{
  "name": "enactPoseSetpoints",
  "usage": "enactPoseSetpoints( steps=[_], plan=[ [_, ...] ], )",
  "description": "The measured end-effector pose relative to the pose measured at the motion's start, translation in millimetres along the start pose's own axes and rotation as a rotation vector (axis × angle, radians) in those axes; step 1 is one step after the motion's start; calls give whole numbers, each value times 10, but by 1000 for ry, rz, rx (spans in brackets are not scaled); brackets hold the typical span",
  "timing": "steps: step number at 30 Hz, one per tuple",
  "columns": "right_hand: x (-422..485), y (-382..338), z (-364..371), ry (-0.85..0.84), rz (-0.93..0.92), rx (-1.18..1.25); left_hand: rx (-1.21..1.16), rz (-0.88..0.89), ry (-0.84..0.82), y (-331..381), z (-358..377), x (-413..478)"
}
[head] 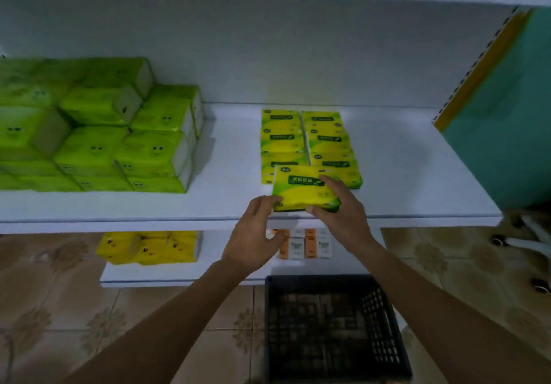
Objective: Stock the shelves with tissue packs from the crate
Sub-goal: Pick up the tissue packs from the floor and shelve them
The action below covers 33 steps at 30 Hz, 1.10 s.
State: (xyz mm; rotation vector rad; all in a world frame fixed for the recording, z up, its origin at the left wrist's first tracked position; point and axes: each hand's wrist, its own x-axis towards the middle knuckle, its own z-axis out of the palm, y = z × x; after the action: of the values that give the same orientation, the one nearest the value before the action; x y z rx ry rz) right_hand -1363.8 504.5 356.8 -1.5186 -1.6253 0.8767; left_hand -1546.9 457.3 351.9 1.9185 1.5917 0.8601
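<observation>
Nearest to me: black mesh crate [378, 324] on the tiled floor [59, 309], right of centre, just in front of the lower shelf [179, 277]. Both forearms reach over it.

Lower shelf: yellow face-print packs [149, 248] on the left, orange-and-white packs [310, 245] behind my left hand.

Left hand [253, 234]: fingers loosely curled, one tip on the near-left corner of the tissue pack [301, 188]. Can't tell if it's actually pinching.

Right hand [340, 210]: gripping the pack, fingers spread over its top right side, thumb on the near edge.

The pack is yellow-green with a dark green label. It's at the front edge of the middle shelf [402, 174], its far edge overlapping the front of the matching pack rows [298, 133]. Those sit in two columns running back toward the rear wall.

Further left on that shelf, well apart: a stacked pile of lime-green face-print packs [119, 145], blurred at the frame edge.

Far right: teal panel [507, 115] with a yellow edge.
</observation>
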Motion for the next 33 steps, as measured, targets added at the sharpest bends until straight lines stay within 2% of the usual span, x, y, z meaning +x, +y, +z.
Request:
enactPoseSetpoints(
  steps=[5,9,13,17,22,26,30,33],
  plan=[
    [669,-62,241,1,-9,-76,76,-55,-59,-357,-126,288],
    [1147,-81,399,-19,16,-46,149,-69,-116,-594,-246,571],
    [1551,21,555,9,13,-89,188,-69,-108,-799,-324,800],
    [1806,148,737,-7,104,-162,271,-105,-167,-966,-240,903],
    [2002,120,870,131,89,-358,402,-122,-221,-1152,-198,993],
    [2138,1,909,187,107,-304,367,-143,-221,-1177,-221,1043],
    [2304,-28,876,291,141,-166,216,-194,-133,-1092,-223,1112],
    [2285,26,847,291,150,-146,238,-212,-140,-1067,-230,1109]
  ],
)
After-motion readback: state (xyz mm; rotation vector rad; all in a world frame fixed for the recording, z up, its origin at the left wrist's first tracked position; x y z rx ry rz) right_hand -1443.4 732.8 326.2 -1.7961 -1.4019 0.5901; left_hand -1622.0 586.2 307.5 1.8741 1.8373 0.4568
